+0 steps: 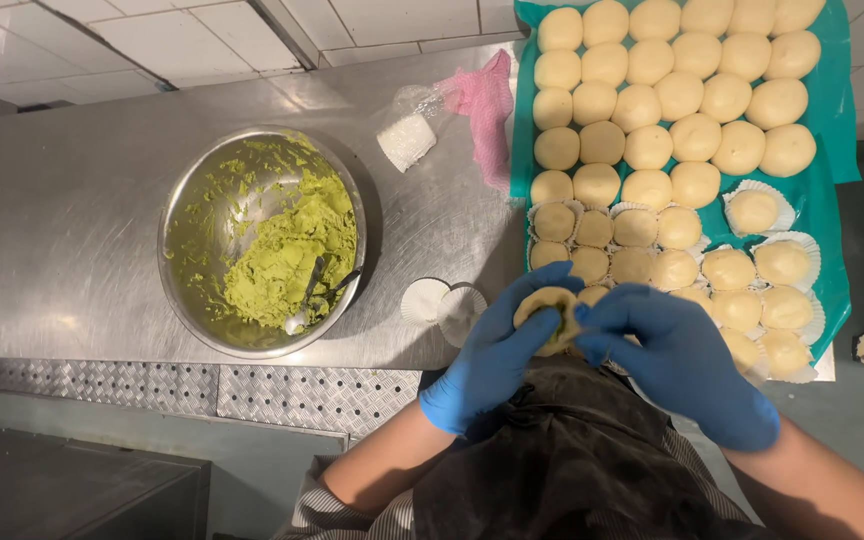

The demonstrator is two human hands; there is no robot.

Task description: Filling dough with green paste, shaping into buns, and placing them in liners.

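Note:
My left hand (492, 360) and my right hand (677, 355), both in blue gloves, hold one pale dough piece (549, 312) between them in front of my apron. A bit of green filling shows in its middle. My fingers pinch its edge from both sides. Just beyond my hands lies a teal-lined tray (832, 110) with several rows of plain dough balls (652, 100) at the far end and several filled ones in white paper cups (782, 262) at the near end.
A steel bowl (184, 195) of green paste (287, 255) with a spoon (314, 300) in it stands on the steel counter (82, 200) at left. Empty paper cups (442, 303), a bag of cups (407, 140) and a pink net cloth (482, 100) lie between bowl and tray.

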